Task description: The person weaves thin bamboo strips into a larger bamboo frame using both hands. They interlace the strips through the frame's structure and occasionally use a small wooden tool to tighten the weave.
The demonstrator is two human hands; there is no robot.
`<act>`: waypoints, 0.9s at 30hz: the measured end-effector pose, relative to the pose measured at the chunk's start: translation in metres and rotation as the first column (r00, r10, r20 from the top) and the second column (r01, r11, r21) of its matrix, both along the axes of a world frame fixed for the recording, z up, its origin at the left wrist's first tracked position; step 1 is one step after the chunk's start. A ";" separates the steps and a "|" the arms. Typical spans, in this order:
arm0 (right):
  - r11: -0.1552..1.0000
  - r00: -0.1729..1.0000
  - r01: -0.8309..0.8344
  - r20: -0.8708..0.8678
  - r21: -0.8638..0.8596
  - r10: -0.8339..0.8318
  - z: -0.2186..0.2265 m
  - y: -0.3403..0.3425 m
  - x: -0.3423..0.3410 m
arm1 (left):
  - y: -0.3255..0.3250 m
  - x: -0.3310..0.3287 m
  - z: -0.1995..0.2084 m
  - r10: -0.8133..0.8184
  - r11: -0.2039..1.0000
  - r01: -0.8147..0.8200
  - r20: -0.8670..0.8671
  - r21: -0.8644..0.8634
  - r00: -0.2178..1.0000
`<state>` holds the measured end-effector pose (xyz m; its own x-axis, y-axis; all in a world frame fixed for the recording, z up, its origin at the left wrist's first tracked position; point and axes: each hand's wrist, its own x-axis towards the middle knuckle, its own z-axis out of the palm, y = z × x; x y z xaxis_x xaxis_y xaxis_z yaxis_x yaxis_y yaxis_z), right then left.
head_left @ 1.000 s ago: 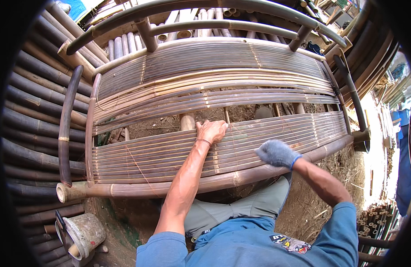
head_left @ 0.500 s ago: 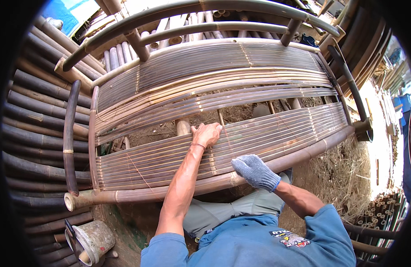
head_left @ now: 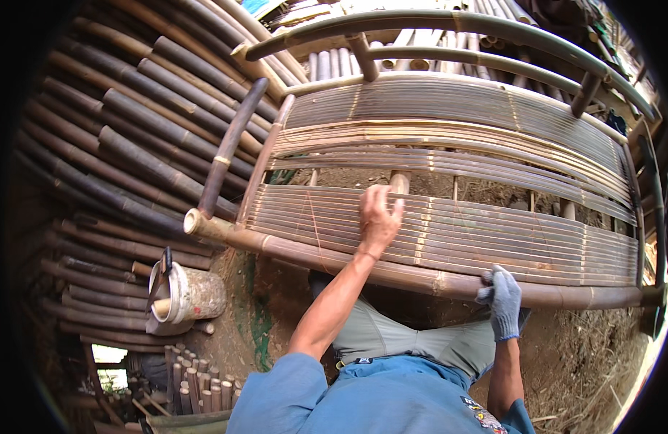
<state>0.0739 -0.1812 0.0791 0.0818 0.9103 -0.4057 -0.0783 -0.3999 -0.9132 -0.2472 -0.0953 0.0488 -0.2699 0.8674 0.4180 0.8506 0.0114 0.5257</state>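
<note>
No packages, signs or screens anywhere in view. Only one label-like item: a small printed patch (head_left: 486, 412) at the lower right of the frame, sewn on the blue shirt, roughly rectangular, dark with pale and reddish marks, partly cut off by the lower edge. Too small and bent to tell more.

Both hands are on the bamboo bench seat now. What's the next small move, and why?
Probably press the bare left hand down on the slat panel while the gloved right hand steadies the front pole. The left palm lies flat on the slats at the gap's edge, and the right grips the pole's rim.
</note>
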 end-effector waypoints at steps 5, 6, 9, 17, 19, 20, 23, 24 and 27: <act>0.957 0.615 -0.291 0.764 -0.008 0.194 -0.024 -0.010 0.162 | -0.112 -0.093 0.006 0.551 0.575 -0.720 -0.466 -0.389 0.692; 0.912 0.518 -0.316 0.853 0.263 -0.066 -0.074 -0.018 0.235 | -0.123 -0.097 0.007 0.504 0.626 -0.661 -0.433 -0.413 0.747; 0.954 -0.108 0.007 0.949 0.299 -0.297 -0.013 -0.011 0.262 | -0.147 -0.093 0.003 0.411 0.690 -0.512 -0.306 -0.512 0.859; 0.730 0.900 -0.427 0.333 0.534 0.283 0.060 0.021 -0.027 | -0.123 -0.008 0.047 0.138 0.823 0.471 0.917 -0.317 0.374; 0.704 0.748 -0.598 -0.049 0.383 0.662 0.010 0.030 -0.099 | -0.126 0.014 0.066 0.032 0.820 0.540 0.957 -0.190 0.288; 0.730 0.678 -0.606 -0.275 0.316 0.682 -0.002 0.021 -0.120 | -0.124 0.018 0.079 -0.079 0.808 0.564 0.917 -0.171 0.390; 0.775 0.387 -0.631 -0.879 -0.034 0.277 0.025 -0.007 -0.169 | -0.118 -0.006 0.097 -0.359 0.826 0.555 0.849 0.097 0.387; 0.680 0.249 -0.731 -0.906 0.055 0.342 0.051 -0.009 -0.160 | -0.114 -0.023 0.102 -0.442 0.823 0.524 0.826 0.219 0.348; 0.687 0.540 -0.578 -0.424 0.440 0.727 0.052 -0.018 -0.118 | -0.077 -0.127 0.118 -0.686 0.714 0.419 0.682 0.561 0.256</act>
<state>-0.0442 -0.1994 0.1313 -0.7303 0.6817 0.0445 -0.3689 -0.3387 -0.8656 -0.3739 -0.1726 0.1664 -0.0693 0.8639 0.4989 -0.2354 -0.5001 0.8333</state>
